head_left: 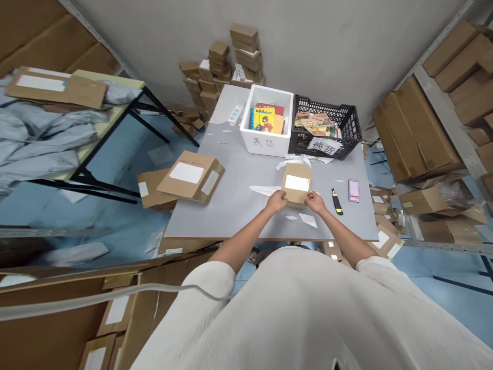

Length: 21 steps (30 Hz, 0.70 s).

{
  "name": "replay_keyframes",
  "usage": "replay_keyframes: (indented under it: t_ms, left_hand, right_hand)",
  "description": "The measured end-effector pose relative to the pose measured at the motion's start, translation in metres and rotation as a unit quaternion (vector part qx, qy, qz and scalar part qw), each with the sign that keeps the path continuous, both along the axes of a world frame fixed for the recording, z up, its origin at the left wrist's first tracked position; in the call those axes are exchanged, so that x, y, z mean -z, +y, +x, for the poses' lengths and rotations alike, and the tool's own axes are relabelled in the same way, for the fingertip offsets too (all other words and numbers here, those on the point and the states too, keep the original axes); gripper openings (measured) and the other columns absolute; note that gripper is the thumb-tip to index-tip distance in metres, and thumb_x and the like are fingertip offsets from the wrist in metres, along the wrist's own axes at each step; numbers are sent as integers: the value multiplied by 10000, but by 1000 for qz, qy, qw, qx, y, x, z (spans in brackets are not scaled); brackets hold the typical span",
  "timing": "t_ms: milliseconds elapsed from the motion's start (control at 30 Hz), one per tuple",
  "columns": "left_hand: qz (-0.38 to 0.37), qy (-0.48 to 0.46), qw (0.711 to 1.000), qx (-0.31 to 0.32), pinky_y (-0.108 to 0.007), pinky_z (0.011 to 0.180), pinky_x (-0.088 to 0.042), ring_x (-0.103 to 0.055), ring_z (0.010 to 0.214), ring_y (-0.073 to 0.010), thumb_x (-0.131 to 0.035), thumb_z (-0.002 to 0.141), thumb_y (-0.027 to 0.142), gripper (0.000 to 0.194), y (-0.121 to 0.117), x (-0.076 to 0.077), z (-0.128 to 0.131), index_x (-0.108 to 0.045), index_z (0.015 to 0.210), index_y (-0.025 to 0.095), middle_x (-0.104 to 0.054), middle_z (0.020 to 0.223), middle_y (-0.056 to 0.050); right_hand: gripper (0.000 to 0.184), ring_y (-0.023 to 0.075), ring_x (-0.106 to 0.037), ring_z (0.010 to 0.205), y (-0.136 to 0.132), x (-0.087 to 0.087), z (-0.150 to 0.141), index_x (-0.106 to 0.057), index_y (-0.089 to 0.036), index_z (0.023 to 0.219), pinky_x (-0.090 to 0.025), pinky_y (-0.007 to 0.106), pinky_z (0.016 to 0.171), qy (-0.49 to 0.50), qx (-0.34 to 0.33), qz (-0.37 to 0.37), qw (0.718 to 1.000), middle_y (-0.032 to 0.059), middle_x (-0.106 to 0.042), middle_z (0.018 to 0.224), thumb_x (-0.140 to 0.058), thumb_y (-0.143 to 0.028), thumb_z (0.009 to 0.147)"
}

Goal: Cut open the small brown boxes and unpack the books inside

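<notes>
A small brown cardboard box (297, 197) with a white label on top lies on the grey table in front of me. My left hand (277, 201) grips its near left corner, thumb and fingers closed on the edge. At the near right corner my right hand (315, 202) holds the same box in a similar pinch. White plastic scraps lie behind the box and a long white strip (265, 190) to its left. A black and yellow utility knife (337, 202) rests to the right of my right hand, with a pink packet (353, 190) beyond it.
A white foam box (265, 145) with books and a black plastic crate (348, 131) with booklets stand at the table's back. Two larger cartons (191, 177) sit at the left edge. Stacked boxes (246, 56) line the wall; a side table (115, 95) holds grey parcels.
</notes>
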<state>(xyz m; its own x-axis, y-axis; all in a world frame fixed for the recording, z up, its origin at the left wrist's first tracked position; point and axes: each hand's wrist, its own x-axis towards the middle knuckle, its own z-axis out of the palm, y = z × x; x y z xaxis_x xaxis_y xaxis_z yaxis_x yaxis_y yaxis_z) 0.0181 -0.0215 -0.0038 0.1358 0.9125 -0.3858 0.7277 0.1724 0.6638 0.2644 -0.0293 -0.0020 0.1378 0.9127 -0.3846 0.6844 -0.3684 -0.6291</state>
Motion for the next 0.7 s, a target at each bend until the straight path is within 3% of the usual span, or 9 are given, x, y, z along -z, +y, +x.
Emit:
replay_keyframes:
  t_ms: [133,267,433,700]
  left_hand:
    - [1,48,999,-24,-438,1187,-545,-661,1424,-347,-696,923,246,434,-4,0,21,-751,1353,252,-678,1553,-134]
    - [60,72,994,-58,-490,1218,-529,-615,1452,-394,-715,916,219,387,-10,-5,33,-773,1298,249,-648,1529,-158]
    - [20,39,999,-20,-419,1155,-572,-715,1317,-318,-651,999,237,402,-20,-8,49,-736,1392,230,-697,1488,-137]
    - [14,8,1000,10,-403,1228,-551,-691,1434,-307,-663,993,210,424,-37,-6,62,-734,1411,212,-713,1558,-137]
  right_hand:
    - [245,245,-766,1081,6,6,26,-757,-251,1114,-614,401,1054,22,-63,12,998,52,-809,1170,-667,-242,886]
    - [330,296,-699,1292,29,7,37,-786,-223,1210,-567,442,1178,-18,-138,73,988,140,-738,1394,-656,-242,907]
    - [497,380,-567,1467,70,7,35,-714,-216,1431,-499,562,1244,-106,-209,97,967,183,-598,1617,-679,-276,939]
    - [588,457,-376,1629,128,9,23,-634,-216,1483,-361,661,1287,-161,-300,77,937,223,-416,1798,-786,-355,933]
